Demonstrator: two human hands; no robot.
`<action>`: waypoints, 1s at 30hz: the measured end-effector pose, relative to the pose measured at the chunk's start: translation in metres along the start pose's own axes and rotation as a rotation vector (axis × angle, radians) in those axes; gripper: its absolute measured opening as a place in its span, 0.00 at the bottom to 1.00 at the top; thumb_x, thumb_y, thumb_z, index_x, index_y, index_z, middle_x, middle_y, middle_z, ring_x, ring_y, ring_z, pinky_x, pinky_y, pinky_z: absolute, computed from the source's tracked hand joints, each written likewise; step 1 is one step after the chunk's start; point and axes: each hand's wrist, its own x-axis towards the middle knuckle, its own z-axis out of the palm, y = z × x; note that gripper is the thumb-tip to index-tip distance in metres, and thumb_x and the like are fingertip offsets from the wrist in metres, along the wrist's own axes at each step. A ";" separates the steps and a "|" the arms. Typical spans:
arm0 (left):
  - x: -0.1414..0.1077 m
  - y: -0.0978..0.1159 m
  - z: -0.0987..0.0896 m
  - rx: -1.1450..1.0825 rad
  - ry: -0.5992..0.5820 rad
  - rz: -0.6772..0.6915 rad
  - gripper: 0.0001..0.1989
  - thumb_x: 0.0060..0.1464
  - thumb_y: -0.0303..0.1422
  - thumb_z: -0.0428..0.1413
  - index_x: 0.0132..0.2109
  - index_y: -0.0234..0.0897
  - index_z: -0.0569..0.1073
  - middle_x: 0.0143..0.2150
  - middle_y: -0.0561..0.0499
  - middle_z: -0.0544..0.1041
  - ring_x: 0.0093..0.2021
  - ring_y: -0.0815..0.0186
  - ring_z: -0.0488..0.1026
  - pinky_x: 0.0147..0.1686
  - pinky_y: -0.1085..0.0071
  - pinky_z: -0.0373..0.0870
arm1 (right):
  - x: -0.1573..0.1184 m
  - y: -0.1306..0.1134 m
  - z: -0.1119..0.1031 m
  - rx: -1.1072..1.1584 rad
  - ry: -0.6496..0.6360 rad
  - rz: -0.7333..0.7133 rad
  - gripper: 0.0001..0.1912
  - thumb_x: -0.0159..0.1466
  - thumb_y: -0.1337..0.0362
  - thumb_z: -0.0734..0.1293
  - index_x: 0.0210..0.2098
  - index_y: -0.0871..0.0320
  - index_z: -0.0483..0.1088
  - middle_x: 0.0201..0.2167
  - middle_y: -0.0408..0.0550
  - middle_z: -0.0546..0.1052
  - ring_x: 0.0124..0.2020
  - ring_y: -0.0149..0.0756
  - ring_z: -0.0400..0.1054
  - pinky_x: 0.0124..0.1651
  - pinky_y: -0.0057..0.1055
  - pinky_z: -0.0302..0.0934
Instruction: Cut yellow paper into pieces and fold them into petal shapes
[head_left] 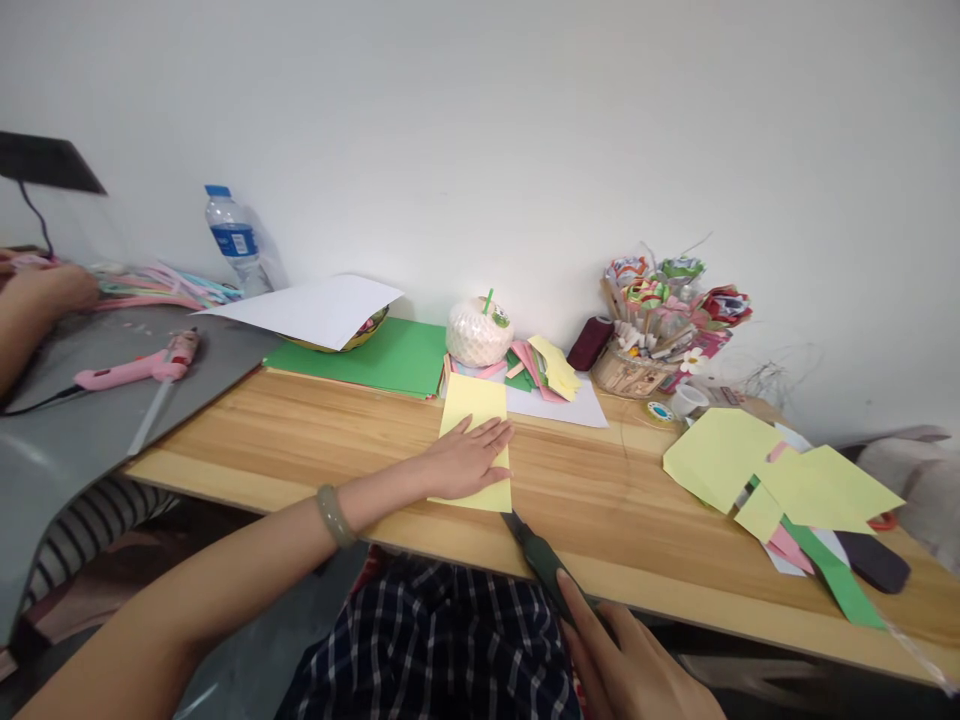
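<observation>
My left hand lies flat on a yellow sheet of paper, fingers stretched out and pressing it to the wooden table. A pale bangle is on my left wrist. In my right hand, at the table's front edge, I grip a dark green utility knife. Its dark tip points away from me and reaches the near right corner of the yellow sheet; whether it touches the paper I cannot tell. Part of the handle is hidden under my fingers.
Green paper, a white netted ball with a green stub and a basket of paper flowers line the wall. Yellow offcuts lie right. On the grey table left are a pink glue gun and another person's hand.
</observation>
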 end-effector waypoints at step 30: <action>-0.002 0.002 -0.001 0.009 0.021 -0.008 0.32 0.63 0.42 0.33 0.64 0.20 0.43 0.67 0.36 0.36 0.67 0.58 0.33 0.63 0.64 0.37 | 0.052 0.016 0.026 -0.194 -0.055 0.085 0.17 0.65 0.62 0.57 0.52 0.55 0.66 0.23 0.42 0.70 0.19 0.29 0.68 0.15 0.24 0.44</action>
